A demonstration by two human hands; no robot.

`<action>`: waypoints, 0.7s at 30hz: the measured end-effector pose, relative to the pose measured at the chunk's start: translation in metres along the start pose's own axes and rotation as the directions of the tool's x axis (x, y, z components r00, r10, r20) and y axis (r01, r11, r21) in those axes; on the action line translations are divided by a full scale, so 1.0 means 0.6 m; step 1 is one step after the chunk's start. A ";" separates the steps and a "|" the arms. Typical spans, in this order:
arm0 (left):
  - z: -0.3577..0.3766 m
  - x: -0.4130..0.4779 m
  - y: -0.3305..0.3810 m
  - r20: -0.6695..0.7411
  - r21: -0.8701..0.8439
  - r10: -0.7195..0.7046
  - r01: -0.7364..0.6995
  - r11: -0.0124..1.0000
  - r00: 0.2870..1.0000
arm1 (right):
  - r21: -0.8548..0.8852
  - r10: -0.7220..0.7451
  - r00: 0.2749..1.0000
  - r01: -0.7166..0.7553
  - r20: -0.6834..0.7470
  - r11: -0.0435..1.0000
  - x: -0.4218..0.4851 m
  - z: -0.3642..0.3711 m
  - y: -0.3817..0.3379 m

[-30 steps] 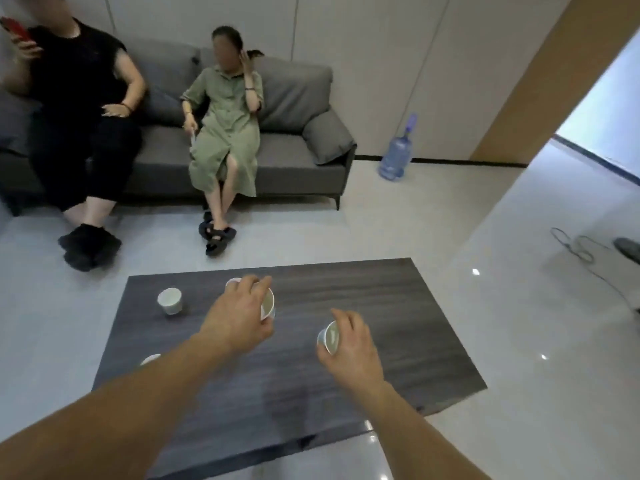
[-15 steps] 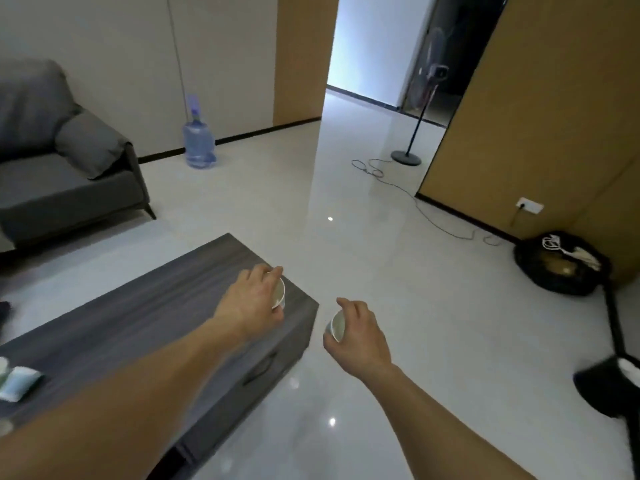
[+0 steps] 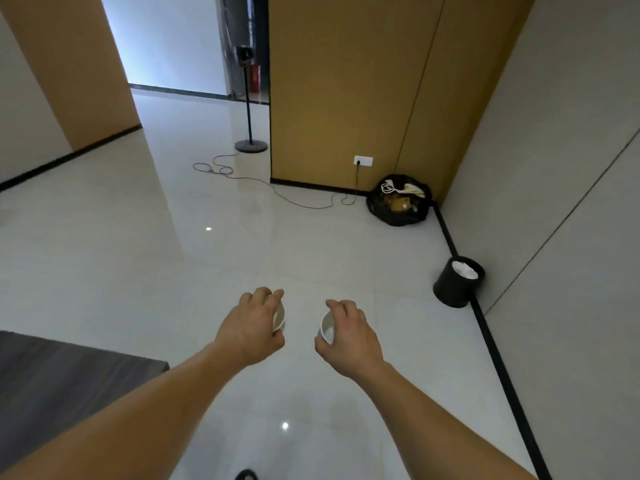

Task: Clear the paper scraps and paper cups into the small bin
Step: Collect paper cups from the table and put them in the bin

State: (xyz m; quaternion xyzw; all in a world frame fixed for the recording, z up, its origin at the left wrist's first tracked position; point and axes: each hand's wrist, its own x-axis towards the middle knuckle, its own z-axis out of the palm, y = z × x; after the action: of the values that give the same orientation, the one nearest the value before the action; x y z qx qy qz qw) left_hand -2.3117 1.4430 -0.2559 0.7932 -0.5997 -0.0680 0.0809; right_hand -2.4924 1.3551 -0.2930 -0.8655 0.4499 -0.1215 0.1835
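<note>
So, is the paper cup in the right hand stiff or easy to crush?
Probably light: the right hand holds the paper cup with curled fingers alone. Its thin white wall would likely dent under a hard grip. It looks empty, so spilling seems unlikely.

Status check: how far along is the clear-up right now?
Done: the small bin by the wall already holds white paper. In hand: the left hand grips a cup, the right hand a second cup, both over the floor, short of the bin. Left: drop both in; only a corner of the table shows, so leftovers there can't be judged.
</note>
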 end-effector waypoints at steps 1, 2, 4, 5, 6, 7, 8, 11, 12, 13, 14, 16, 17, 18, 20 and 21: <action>0.008 0.032 0.016 0.014 -0.005 0.021 -0.021 1.000 1.000 | -0.001 0.025 1.000 -0.025 -0.007 1.000 0.018 -0.008 0.020; 0.018 0.069 0.033 0.029 -0.004 0.048 -0.048 0.999 0.998 | -0.006 0.049 0.999 -0.049 -0.017 0.999 0.040 -0.017 0.042; 0.032 0.149 0.065 0.047 0.000 0.119 -0.119 0.993 0.992 | -0.031 0.093 0.995 -0.094 -0.048 0.995 0.091 -0.041 0.086; 0.038 0.191 0.081 0.049 -0.006 0.157 -0.157 0.988 0.986 | -0.042 0.118 0.991 -0.121 -0.068 0.992 0.116 -0.054 0.110; 0.042 0.233 0.097 0.048 -0.013 0.193 -0.192 0.981 0.980 | -0.049 0.152 0.985 -0.156 -0.084 0.987 0.138 -0.067 0.134; 0.044 0.275 0.113 0.045 -0.021 0.225 -0.224 0.974 0.973 | -0.051 0.190 0.977 -0.196 -0.096 0.979 0.158 -0.080 0.159; 0.046 0.316 0.131 0.045 -0.032 0.253 -0.251 0.967 0.967 | -0.056 0.228 0.968 -0.235 -0.106 0.970 0.178 -0.092 0.184; 0.053 0.427 0.188 0.080 -0.062 0.344 -0.340 0.938 0.936 | -0.047 0.352 0.926 -0.362 -0.138 0.931 0.232 -0.124 0.259; 0.057 0.461 0.206 0.087 -0.057 0.385 -0.381 0.923 0.919 | -0.036 0.391 0.908 -0.400 -0.154 0.916 0.246 -0.130 0.282; 0.061 0.494 0.224 0.089 -0.048 0.422 -0.419 0.907 0.902 | -0.027 0.421 0.892 -0.431 -0.166 0.902 0.259 -0.135 0.304; 0.065 0.526 0.243 0.088 -0.046 0.451 -0.448 0.893 0.888 | -0.024 0.444 0.879 -0.455 -0.173 0.890 0.271 -0.141 0.325; 0.073 0.576 0.284 0.108 -0.056 0.492 -0.489 0.871 0.864 | -0.023 0.493 0.853 -0.504 -0.170 0.863 0.286 -0.152 0.367; 0.081 0.599 0.306 0.118 -0.066 0.509 -0.504 0.861 0.853 | -0.020 0.513 0.841 -0.523 -0.174 0.852 0.294 -0.159 0.391; 0.090 0.621 0.328 0.130 -0.072 0.525 -0.520 0.851 0.841 | -0.015 0.530 0.828 -0.541 -0.180 0.841 0.303 -0.166 0.414; 0.108 0.674 0.376 0.147 -0.089 0.559 -0.552 0.829 0.816 | 0.006 0.570 0.797 -0.581 -0.201 0.814 0.331 -0.183 0.468; 0.117 0.702 0.400 0.149 -0.090 0.577 -0.570 0.817 0.803 | 0.013 0.582 0.787 -0.592 -0.205 0.806 0.347 -0.191 0.497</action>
State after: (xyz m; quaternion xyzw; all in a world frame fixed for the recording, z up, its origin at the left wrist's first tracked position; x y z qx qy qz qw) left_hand -2.4375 0.9703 -0.2788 0.5644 -0.8144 -0.1196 0.0628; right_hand -2.6369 1.0021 -0.3073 -0.6707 0.7155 -0.1327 0.1435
